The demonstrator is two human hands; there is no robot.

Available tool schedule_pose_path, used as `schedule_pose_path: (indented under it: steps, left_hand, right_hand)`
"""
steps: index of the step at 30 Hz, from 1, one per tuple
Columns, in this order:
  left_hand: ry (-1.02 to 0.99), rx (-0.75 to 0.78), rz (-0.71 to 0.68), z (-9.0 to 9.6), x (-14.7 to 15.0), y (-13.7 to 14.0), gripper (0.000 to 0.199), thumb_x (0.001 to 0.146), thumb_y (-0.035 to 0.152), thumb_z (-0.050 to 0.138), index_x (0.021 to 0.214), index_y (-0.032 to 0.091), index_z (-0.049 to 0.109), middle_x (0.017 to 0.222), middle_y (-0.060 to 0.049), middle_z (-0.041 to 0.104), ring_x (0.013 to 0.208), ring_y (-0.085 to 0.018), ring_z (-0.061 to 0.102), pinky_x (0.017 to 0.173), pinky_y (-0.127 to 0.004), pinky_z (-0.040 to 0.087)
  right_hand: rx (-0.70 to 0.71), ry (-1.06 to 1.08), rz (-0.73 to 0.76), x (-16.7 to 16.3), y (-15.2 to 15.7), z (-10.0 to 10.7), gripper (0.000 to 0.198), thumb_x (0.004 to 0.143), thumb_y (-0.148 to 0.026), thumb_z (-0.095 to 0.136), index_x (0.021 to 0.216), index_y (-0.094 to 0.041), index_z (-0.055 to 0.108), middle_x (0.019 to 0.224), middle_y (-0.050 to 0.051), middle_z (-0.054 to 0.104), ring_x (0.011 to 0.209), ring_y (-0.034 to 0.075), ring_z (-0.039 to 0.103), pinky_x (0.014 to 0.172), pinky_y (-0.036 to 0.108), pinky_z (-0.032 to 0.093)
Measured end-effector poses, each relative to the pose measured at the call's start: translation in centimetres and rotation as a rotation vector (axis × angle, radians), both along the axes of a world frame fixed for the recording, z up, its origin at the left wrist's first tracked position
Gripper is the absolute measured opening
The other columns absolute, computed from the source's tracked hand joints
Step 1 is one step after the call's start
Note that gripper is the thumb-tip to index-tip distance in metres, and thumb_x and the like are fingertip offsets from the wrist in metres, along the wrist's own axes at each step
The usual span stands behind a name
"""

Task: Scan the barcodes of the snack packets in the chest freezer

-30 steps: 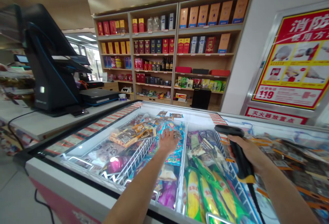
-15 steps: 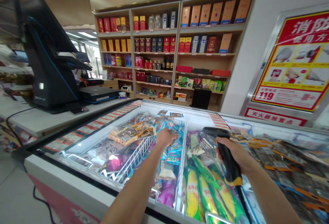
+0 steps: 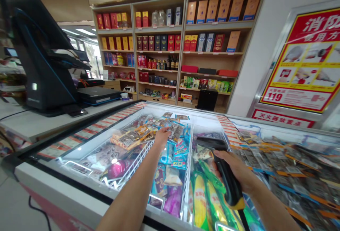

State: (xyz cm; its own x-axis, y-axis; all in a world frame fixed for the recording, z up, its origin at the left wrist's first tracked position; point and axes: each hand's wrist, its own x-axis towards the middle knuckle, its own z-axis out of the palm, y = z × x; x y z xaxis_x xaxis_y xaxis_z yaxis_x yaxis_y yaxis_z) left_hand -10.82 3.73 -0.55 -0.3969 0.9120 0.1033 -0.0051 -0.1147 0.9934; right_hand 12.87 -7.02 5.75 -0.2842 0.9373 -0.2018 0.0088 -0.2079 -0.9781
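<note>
White wire divider (image 3: pixel 140 162) is the main snag risk: left grip (image 3: pixel 163 136) pinches one edge of a clear film packet with dark contents (image 3: pixel 176 131), above blue-and-white plastic packets (image 3: pixel 181 148). Edge-only hold, so slick film could twist or slip out. Right grip (image 3: pixel 237 169) is wrapped round a black pistol-shaped plastic scanner with yellow trim (image 3: pixel 227 179); its head hangs near yellow corn in green-edged plastic bags (image 3: pixel 199 195) and could clip the white wire rail (image 3: pixel 188 176) if swung left. Thin black cable (image 3: pixel 243 220) drops downward, may catch on bags. Room: open air above the goods. Both forearms cross the white freezer front (image 3: pixel 53 183); low pull-back could bump it.
</note>
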Motion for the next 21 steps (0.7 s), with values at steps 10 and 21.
schedule_pose_path:
  steps: [10, 21]
  left_hand:
    - [0.124, -0.173, -0.007, 1.8, 0.6, -1.9, 0.012, 0.054, 0.016, 0.056, 0.067, 0.017, 0.056, 0.051, 0.003, 0.049, 0.050, -0.009, 0.044, 0.045, -0.019, 0.030]
    - [0.847, 0.035, -0.180, 2.7, 1.5, -2.6, 0.020, 0.065, 0.038, 0.054, 0.066, 0.021, 0.065, 0.073, -0.001, 0.063, 0.079, -0.018, 0.054, 0.074, -0.031, 0.038]
  right_hand:
    - [0.001, 0.000, -0.015, 0.2, 0.2, -0.3, 0.023, 0.072, -0.037, 0.051, 0.064, -0.015, 0.047, 0.048, -0.002, 0.054, 0.037, 0.007, 0.047, 0.035, 0.016, 0.035]
    - [-0.049, 0.006, -0.100, 1.1, 0.3, 0.0, 0.021, 0.071, -0.036, 0.053, 0.065, -0.015, 0.050, 0.047, -0.002, 0.055, 0.036, 0.008, 0.049, 0.034, 0.017, 0.037]
